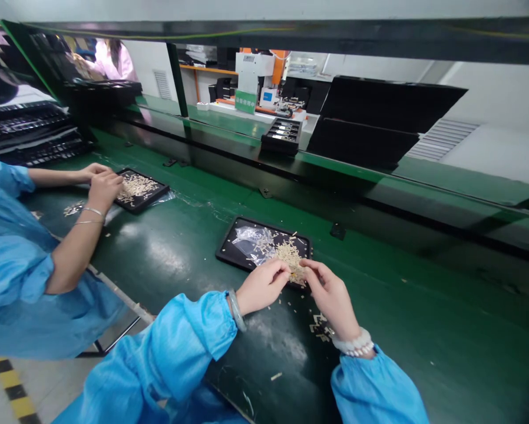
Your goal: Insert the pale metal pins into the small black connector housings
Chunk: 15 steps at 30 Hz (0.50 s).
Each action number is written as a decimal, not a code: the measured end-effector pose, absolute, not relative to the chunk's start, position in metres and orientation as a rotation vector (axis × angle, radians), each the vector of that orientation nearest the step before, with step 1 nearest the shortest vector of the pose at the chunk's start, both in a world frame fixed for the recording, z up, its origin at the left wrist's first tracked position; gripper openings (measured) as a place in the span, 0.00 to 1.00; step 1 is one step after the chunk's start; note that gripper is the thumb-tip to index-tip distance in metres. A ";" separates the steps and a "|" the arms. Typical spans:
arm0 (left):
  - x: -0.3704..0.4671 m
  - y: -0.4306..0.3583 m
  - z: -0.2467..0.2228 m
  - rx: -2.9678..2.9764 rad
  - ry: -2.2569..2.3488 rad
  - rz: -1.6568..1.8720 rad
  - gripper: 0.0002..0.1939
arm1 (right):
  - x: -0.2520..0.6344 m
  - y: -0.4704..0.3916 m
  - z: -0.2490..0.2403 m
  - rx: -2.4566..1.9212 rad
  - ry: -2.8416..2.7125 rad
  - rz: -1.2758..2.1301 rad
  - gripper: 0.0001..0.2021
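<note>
A black tray [233,257] lies on the green bench before me, holding a heap of small beige strips [287,252] and a clear plastic bag [249,235]. My left hand [264,285] is over the tray's near edge, with thumb and fingertips pinched together beside the heap. Across from it, my right hand [333,297] is also closed in a pinch at the tray's near right corner. Whatever sits between the fingertips is too small to make out. Loose small pieces [321,327] lie scattered on the bench below my right hand.
To the left, a co-worker in a blue smock [17,265] handles similar strips at another black tray [143,204]. Stacked black trays [39,132] stand at the far left. A ledge behind the bench carries a small black box [282,136] and dark panels [379,118].
</note>
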<state>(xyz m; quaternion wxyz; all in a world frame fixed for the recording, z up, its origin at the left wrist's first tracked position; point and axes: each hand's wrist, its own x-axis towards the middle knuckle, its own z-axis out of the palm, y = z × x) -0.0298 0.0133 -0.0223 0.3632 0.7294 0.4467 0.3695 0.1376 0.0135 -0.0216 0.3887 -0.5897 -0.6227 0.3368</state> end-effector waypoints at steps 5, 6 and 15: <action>-0.030 0.012 -0.019 1.868 1.167 0.965 0.09 | 0.133 0.007 -0.011 -1.400 -1.457 1.249 0.15; -0.030 0.012 -0.019 1.866 1.171 0.966 0.09 | 0.131 0.006 -0.010 -1.369 -1.396 1.335 0.14; -0.047 0.013 -0.002 2.071 1.261 0.829 0.11 | 0.140 -0.012 0.003 -1.340 -1.304 1.281 0.12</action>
